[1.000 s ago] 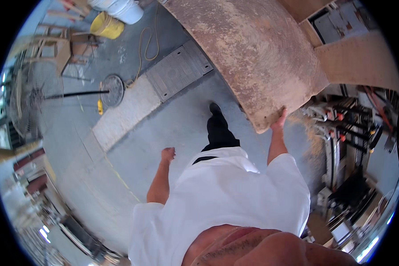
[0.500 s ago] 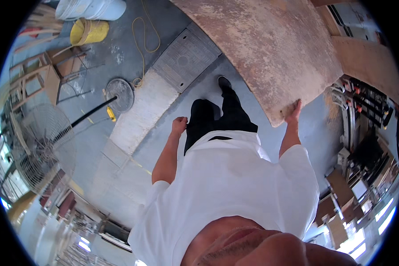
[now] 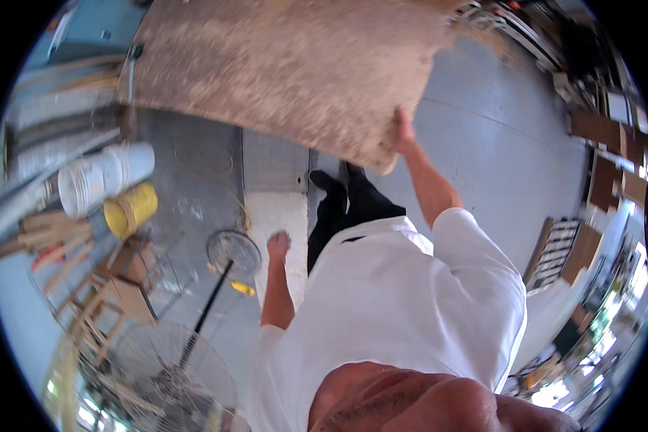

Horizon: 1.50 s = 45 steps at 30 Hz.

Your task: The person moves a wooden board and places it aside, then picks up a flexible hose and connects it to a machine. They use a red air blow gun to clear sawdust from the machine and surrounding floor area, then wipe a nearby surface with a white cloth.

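A large worn wooden tabletop (image 3: pixel 288 72), brown with pale scuffs, spreads across the upper middle. Against its right edge, close to the rounded near corner, rests my right hand (image 3: pixel 405 131); its fingers are stretched along the edge and slightly blurred. My left hand (image 3: pixel 279 245) hangs at my left side, apart from the tabletop. Its fingers are curled in and nothing shows sticking out of them. Below that hand's level, to its left, is the round base (image 3: pixel 234 253) of a pedestal fan.
The fan's wire cage (image 3: pixel 169 378) fills the lower left. Beyond it are wooden chair frames (image 3: pixel 101 309), a yellow bucket (image 3: pixel 131 209), white buckets (image 3: pixel 108 176) and scrap wood (image 3: pixel 50 234). A floor cover plate (image 3: pixel 275 160) lies by my feet. Cabinets and boards (image 3: pixel 605 180) stand far right.
My body has turned rightward and the surroundings have swung round in view. My right hand has stayed at the tabletop's corner, sliding to its right edge. My left hand remains low and curled.
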{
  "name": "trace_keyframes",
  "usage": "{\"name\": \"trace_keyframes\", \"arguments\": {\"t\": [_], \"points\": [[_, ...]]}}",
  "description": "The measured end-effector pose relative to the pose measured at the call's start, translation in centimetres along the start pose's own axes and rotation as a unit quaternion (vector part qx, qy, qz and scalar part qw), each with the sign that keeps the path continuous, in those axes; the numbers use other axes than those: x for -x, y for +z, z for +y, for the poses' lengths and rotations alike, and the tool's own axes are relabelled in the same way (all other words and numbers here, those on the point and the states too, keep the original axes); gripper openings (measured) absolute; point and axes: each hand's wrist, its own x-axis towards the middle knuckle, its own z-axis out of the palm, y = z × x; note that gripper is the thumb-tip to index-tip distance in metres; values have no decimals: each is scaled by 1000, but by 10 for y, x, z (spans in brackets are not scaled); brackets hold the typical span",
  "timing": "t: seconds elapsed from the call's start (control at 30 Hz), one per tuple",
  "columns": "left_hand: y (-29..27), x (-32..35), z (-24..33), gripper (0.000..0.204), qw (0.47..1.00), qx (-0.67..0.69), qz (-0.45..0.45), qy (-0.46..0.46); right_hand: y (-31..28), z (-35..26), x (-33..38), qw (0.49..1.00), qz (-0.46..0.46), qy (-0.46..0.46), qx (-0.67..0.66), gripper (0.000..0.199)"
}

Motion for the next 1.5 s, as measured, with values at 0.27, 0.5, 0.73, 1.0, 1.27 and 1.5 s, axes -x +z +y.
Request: {"name": "trace_keyframes", "arguments": {"t": [0.27,0.5,0.73,1.0,1.27,1.5], "points": [[11,45,-58,49,992,70,5,-108,127,153,107,966,84,151,-190,76],[90,73,-18,29,986,-76,-146,6,164,180,181,966,-73,239,62,65],[107,65,3,28,936,-286,-160,133,63,136,182,648,-344,2,679,59],[134,38,46,32,875,-431,-137,172,-186,27,189,868,186,77,453,34],[296,-22,105,34,917,-366,-128,94,-347,-73,202,853,166,148,472,33],[511,60,212,36,885,-360,-119,271,-417,-147,161,898,174,154,375,34]]}}
